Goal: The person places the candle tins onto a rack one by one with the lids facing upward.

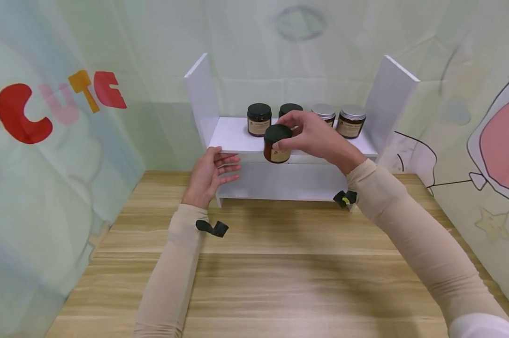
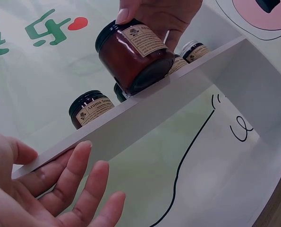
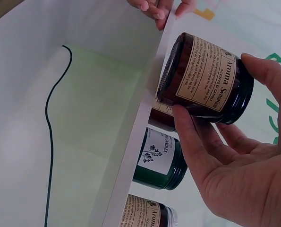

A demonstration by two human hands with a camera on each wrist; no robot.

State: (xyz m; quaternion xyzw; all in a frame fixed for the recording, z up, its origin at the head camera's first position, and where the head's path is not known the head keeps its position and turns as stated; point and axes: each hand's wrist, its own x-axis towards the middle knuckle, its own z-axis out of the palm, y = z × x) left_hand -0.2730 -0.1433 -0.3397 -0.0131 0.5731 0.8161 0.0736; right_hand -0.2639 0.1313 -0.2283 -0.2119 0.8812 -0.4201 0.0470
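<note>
My right hand (image 1: 319,138) grips an amber scented candle jar (image 1: 272,149) with a black lid, just in front of the white shelf's (image 1: 231,136) front edge. In the right wrist view its tan label (image 3: 208,73) reads "Aroma Sensation", and the jar is tipped on its side relative to that camera. My left hand (image 1: 209,176) holds the shelf board at its left front corner, thumb on top and index finger beneath, the other fingers spread. Behind the held jar stand a black-lidded amber jar (image 1: 259,121) and another black-lidded jar (image 1: 291,109), partly hidden.
Two silver-lidded jars, a half-hidden one (image 1: 325,112) and an amber one (image 1: 351,123), stand toward the shelf's right side panel (image 1: 391,101). A green jar (image 3: 159,158) shows in the right wrist view. The shelf stands on a wooden table (image 1: 279,272) against printed cloth walls.
</note>
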